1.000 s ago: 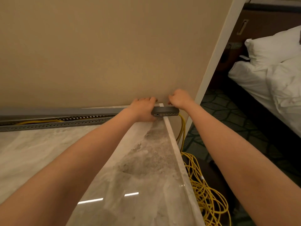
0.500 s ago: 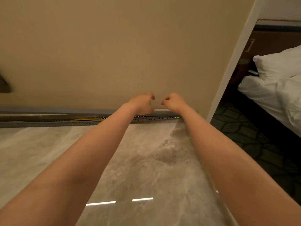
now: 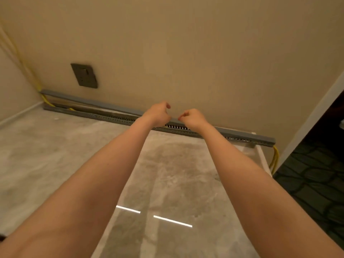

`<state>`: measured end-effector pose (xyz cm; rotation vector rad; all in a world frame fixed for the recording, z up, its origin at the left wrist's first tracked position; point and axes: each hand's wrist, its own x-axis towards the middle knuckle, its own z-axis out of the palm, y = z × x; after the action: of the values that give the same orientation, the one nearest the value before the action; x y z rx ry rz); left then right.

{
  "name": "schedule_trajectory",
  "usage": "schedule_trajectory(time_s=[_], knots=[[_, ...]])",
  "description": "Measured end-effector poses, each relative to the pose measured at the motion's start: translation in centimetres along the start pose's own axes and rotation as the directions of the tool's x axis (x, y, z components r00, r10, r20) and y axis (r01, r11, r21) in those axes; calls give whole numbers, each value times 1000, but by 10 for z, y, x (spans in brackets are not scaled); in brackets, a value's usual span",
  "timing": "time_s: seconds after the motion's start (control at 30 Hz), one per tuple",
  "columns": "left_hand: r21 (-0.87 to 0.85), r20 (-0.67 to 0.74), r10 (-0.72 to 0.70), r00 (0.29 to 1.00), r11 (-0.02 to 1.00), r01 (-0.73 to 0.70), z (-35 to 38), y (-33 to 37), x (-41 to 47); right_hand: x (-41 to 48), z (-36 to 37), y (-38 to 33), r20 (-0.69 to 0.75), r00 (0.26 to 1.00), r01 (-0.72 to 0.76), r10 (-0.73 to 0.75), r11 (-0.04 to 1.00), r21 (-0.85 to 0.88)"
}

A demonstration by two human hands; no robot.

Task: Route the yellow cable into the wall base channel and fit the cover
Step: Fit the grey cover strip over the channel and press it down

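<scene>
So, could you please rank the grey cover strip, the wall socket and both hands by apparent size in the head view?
1. Grey cover strip, clearly largest.
2. Wall socket, left hand and right hand look about alike, so I would not rank them.

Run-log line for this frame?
left hand, right hand: curled over cover | cover: raised toward corner | yellow cable: exits both ends

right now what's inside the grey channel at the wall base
At its left end the yellow cable lies in the channel. Further right the cover and the channel's slotted side hide whatever is inside.
</scene>
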<state>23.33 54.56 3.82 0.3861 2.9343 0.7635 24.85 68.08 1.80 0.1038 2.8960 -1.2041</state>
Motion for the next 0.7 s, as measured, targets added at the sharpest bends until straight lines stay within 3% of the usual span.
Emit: schedule_trajectory(time_s=[0.3,0.7], knots=[[-17,-110,-105,988,994,103,-47,-97,-19,16,77,-87,116,988,107,-105,994,-8],[28,-95,-106,990,994,109,-124,-244,-16,58,201,-212,139,979,148,-148,989,11]])
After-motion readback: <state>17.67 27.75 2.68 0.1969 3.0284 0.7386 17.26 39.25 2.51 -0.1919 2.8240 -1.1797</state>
